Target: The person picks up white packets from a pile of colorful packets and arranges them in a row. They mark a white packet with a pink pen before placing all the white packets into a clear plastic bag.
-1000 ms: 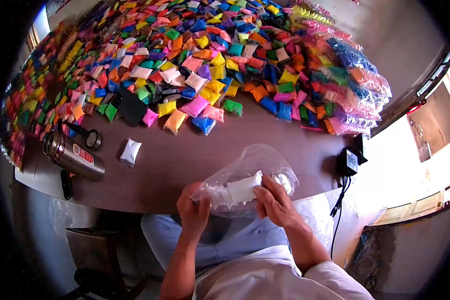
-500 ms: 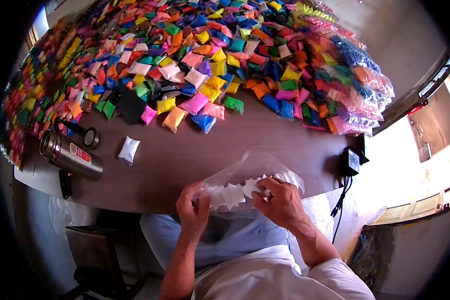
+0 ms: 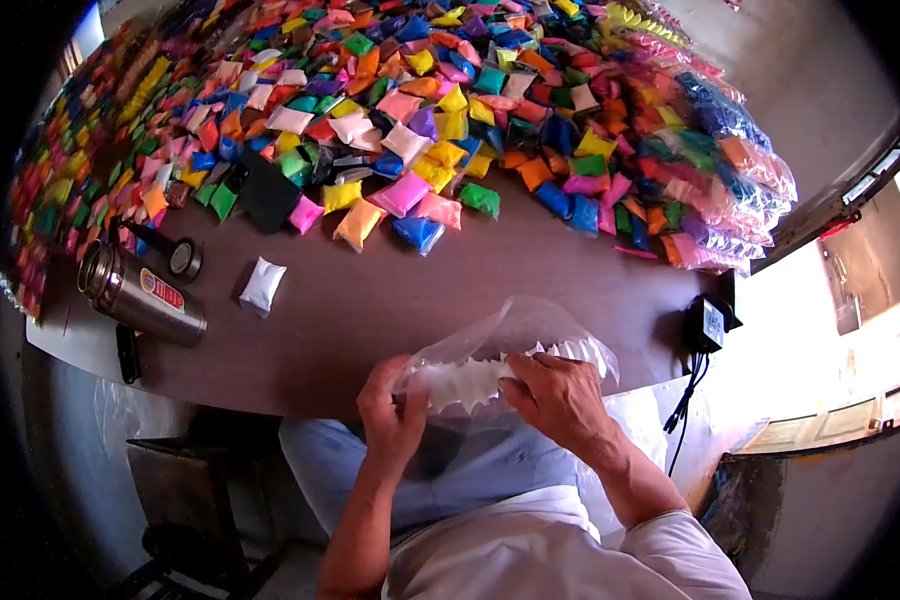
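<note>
A clear plastic bag (image 3: 510, 322) lies at the table's near edge, with a row of white packets (image 3: 465, 383) standing side by side in it. My left hand (image 3: 392, 405) is closed round the bag's left end. At the right, my right hand (image 3: 560, 398) presses its closed fingers on the white packets, gripping the row near its middle; the fingertips are partly hidden. A single white packet (image 3: 262, 287) lies apart on the table to the left.
Many colourful packets (image 3: 400, 140) cover the table's far side (image 3: 370, 290). Bagged rows (image 3: 730, 170) are stacked at the right. A steel flask (image 3: 145, 295) lies left beside its dark lid (image 3: 182, 258). A black adapter (image 3: 708, 325) with cables sits at the right edge. A stool (image 3: 185, 500) stands below left.
My right hand's fingers have shifted slightly and lie flatter over the white packets. The left hand keeps its hold on the bag. The view has tilted a little.
</note>
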Motion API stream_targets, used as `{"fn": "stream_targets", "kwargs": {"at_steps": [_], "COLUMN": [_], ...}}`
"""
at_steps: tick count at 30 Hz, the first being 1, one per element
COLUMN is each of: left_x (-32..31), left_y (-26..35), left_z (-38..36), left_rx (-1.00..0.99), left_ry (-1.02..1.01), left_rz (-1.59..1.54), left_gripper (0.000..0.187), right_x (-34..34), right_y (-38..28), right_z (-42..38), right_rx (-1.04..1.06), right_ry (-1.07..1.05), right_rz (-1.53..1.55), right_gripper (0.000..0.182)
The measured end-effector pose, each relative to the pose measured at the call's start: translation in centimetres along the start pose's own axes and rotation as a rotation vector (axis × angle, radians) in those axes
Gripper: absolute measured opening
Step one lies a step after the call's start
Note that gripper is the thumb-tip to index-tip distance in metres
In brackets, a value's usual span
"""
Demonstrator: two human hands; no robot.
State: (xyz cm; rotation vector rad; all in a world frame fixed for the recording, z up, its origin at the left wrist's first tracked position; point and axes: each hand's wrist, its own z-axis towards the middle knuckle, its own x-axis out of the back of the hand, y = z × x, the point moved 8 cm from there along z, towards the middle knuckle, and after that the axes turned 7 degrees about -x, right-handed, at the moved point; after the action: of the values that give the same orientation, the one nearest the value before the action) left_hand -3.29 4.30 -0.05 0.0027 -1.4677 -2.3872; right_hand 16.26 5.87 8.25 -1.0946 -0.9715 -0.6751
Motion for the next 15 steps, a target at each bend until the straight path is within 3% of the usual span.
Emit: {"fn": "stream_targets", "kwargs": {"at_steps": [5, 8, 10, 13, 15], "left_x": [0.0, 0.0, -0.1, -0.1, 0.0], "left_y": [0.5, 0.9, 0.7, 0.2, -0.2], "left_z": [0.3, 0.6, 0.3, 0.0, -0.1], "left_rx": [0.016, 0.024, 0.067, 0.039, -0.043], "left_ry": [-0.012, -0.021, -0.024, -0.001, -0.005], "left_rz": [0.009, -0.023, -0.056, -0.116, 0.099], "left_gripper": [0.024, 0.023, 0.023, 0.022, 0.023], "right_x": [-0.6, 0.4, 3.4, 7.3, 9.0], "right_y": [0.1, 0.5, 0.8, -1.4, -3.9], "right_z": [0.3, 0.6, 0.3, 0.1, 0.4], "right_rx": [-0.025, -0.052, -0.159, -0.08, -0.006], "right_ry": [0.03, -0.062, 0.101, 0.178, 0.185], "right_rz": [-0.082, -0.109, 0.083, 0.281, 0.301], "right_gripper": [0.016, 0.013, 0.011, 0.009, 0.009]}}
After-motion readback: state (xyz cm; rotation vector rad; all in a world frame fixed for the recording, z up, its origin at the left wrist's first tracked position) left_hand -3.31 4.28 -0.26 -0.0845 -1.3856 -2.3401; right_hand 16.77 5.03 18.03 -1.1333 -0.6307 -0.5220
